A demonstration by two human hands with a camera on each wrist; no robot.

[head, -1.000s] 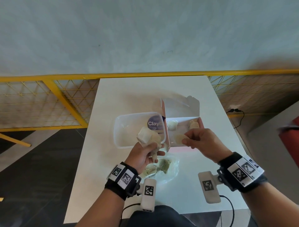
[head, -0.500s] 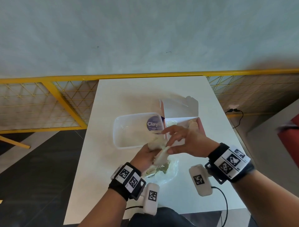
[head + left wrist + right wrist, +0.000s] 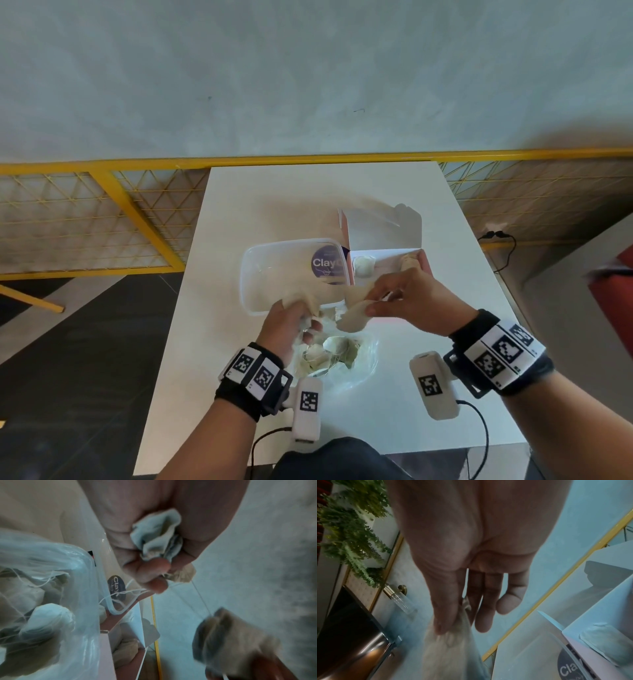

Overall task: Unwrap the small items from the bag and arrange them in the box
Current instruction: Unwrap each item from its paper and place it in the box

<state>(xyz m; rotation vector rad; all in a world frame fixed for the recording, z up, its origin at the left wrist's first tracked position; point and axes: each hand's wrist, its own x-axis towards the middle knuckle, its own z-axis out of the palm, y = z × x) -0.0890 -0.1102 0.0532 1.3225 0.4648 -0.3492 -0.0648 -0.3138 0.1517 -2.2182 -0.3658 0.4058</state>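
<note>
My left hand (image 3: 301,325) (image 3: 159,574) grips a crumpled pale cloth wrap (image 3: 308,301) (image 3: 157,538) with loose white strings, just above the clear plastic bag (image 3: 363,366) (image 3: 42,588). My right hand (image 3: 373,305) (image 3: 453,622) pinches a beige cloth piece (image 3: 352,318) (image 3: 450,649) between thumb and forefinger, close to the left hand. The other fingers are spread. Behind the hands stands the open pink box (image 3: 424,263) (image 3: 590,655), with a white item (image 3: 363,265) at its left and a beige one (image 3: 409,262) at its right. Several wrapped bundles (image 3: 329,353) lie in the bag.
A clear plastic tub (image 3: 270,274) (image 3: 530,655) with a purple "Clay" label (image 3: 327,263) stands left of the box on the white table (image 3: 274,205). A yellow mesh railing (image 3: 102,212) runs behind the table. The box lid (image 3: 383,226) stands upright.
My right hand left the box and came to the left hand. It now pulls the beige piece off to the right. My left hand dropped from above the tub towards the bag.
</note>
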